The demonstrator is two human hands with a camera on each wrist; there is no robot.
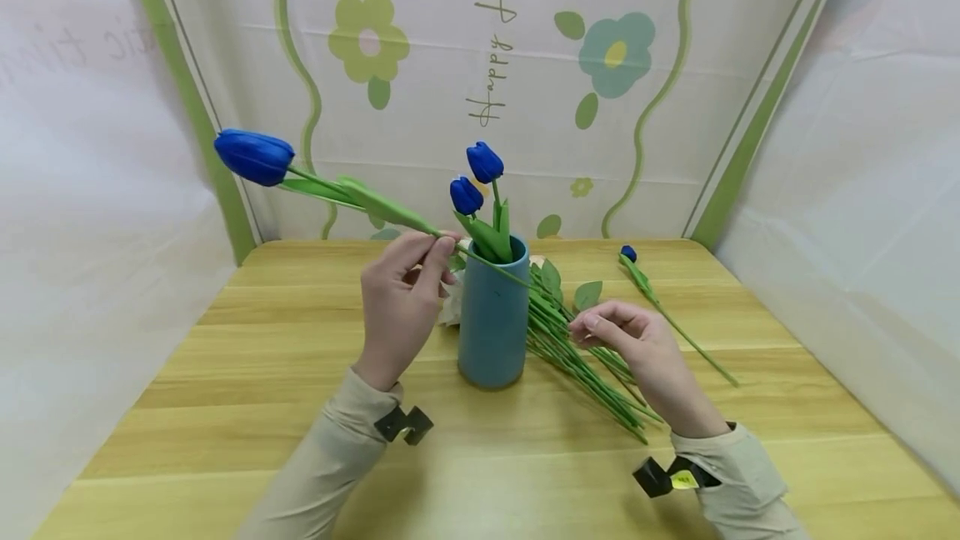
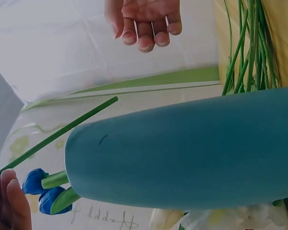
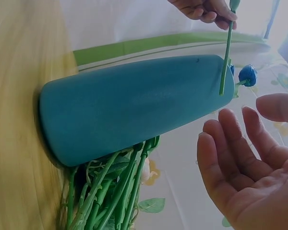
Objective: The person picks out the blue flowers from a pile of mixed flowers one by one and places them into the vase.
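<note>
My left hand (image 1: 401, 298) pinches the green stem of a blue tulip (image 1: 255, 157) between thumb and fingers. Its bloom points to the upper left, and the stem slants down across the front of the blue vase (image 1: 492, 327) near the rim. In the right wrist view, the cut end of that stem (image 3: 222, 86) overlaps the upper vase wall. Two blue tulips (image 1: 484, 162) stand inside the vase, leaves at its mouth. To the vase's right, my right hand (image 1: 637, 344) hovers with loosely bent fingers and holds nothing; the right wrist view shows its bare palm.
Behind and right of the vase lies a bundle of green stems (image 1: 577, 369) with leaves. White blooms (image 1: 451, 307) peek out at the vase's left. A single blue tulip (image 1: 639, 275) lies at the right on the wooden table (image 1: 225, 407). A printed curtain (image 1: 480, 48) closes the back.
</note>
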